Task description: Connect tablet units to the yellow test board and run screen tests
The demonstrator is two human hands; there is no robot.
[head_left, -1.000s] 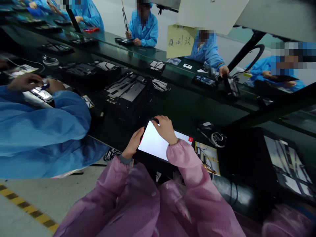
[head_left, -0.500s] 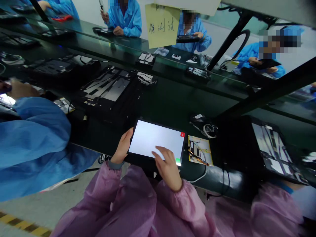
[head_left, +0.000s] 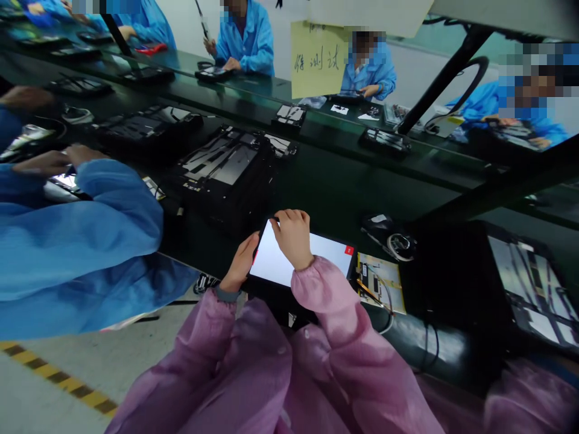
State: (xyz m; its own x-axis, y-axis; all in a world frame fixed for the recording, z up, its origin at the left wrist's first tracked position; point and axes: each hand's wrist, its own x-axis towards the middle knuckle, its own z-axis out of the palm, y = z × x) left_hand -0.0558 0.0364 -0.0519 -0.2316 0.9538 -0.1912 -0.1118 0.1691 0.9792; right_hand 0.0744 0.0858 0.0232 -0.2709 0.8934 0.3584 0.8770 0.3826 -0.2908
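A tablet with a lit white screen lies tilted before me, a red block in its upper right corner and a thin red mark on its left edge. My left hand grips its left edge, thumb along the bezel. Over the upper left part of the screen is my right hand, holding nothing, its fingers loosely bent with a fingertip at the top left corner. Whether that fingertip touches the glass I cannot tell. My right sleeve covers the lower right part of the screen.
Right of the tablet lie a battery-like pack with wires and a coiled white cable. Stacks of opened tablets stand behind left and far right. A co-worker's blue sleeve is close on the left. A yellow note hangs above.
My right hand has moved from the lower right of the screen to its top left corner. A red mark now shows on the screen's left edge. The camera view has shifted left.
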